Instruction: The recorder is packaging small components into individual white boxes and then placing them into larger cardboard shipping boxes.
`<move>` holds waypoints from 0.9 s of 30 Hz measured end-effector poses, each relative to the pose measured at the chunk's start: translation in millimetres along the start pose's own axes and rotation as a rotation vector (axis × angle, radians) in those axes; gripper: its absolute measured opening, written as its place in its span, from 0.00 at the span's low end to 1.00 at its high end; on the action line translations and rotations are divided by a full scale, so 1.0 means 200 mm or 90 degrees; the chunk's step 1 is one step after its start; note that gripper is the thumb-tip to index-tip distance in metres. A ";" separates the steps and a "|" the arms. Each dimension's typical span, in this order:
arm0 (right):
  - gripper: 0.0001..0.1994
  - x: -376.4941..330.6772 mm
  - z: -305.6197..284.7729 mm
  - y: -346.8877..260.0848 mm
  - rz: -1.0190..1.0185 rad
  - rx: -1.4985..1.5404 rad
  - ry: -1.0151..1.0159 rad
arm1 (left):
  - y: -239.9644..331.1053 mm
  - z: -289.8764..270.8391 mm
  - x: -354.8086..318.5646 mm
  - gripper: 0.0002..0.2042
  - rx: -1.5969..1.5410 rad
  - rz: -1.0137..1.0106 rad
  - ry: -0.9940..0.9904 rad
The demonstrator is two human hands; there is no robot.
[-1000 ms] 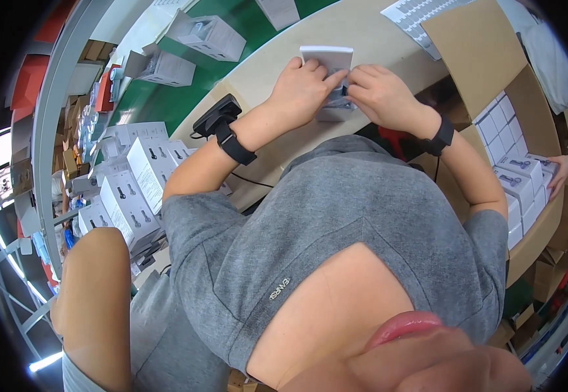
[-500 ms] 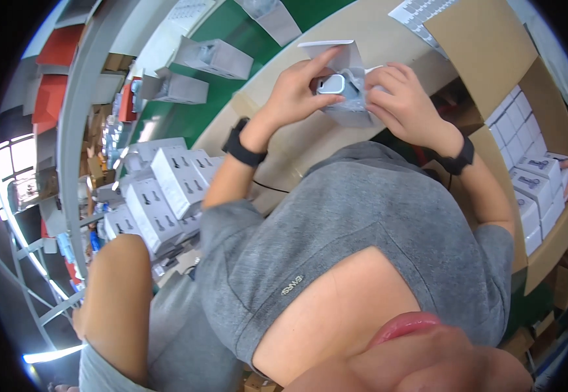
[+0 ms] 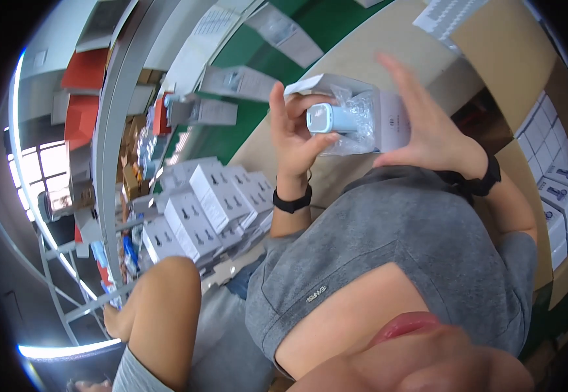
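The right hand (image 3: 427, 124) is motion-blurred at the fingers, upper centre. Clear plastic wrap (image 3: 356, 121) veils the pale blue device (image 3: 329, 119); the open white box (image 3: 388, 117) stands partly hidden behind.

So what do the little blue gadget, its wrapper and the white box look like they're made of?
Gadget: probably smooth plastic, pale blue with a soft sheen. Wrapper: thin clear plastic film, crinkled and glinting. Box: likely white cardboard, matte with flat folded flaps.

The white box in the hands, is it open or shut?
Open: the white box has its flap raised, and a bagged blue device shows at its mouth.
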State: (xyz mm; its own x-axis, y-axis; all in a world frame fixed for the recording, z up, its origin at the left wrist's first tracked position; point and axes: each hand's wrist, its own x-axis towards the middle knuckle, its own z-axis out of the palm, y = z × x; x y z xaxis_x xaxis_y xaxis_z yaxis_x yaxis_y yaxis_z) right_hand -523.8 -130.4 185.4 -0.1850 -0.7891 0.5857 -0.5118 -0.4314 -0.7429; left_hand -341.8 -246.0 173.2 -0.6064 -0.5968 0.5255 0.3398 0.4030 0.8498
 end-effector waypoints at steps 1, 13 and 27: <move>0.32 0.00 0.00 0.03 -0.002 -0.018 0.007 | -0.01 0.01 0.02 0.48 0.084 0.020 -0.024; 0.38 -0.01 -0.15 0.24 0.172 0.235 -0.004 | -0.27 0.14 0.29 0.37 0.144 -0.217 -0.149; 0.15 -0.99 -1.62 0.01 0.548 -0.857 0.346 | -1.34 -0.25 0.95 0.50 0.597 -0.228 0.399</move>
State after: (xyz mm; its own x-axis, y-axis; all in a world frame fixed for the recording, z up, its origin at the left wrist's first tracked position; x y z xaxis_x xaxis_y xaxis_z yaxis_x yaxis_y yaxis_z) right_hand -760.5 167.6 172.8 -0.8717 -0.2250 0.4353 -0.3635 0.8926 -0.2667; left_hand -512.1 -502.8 48.4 -0.0122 -0.9099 0.4146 -0.5966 0.3393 0.7273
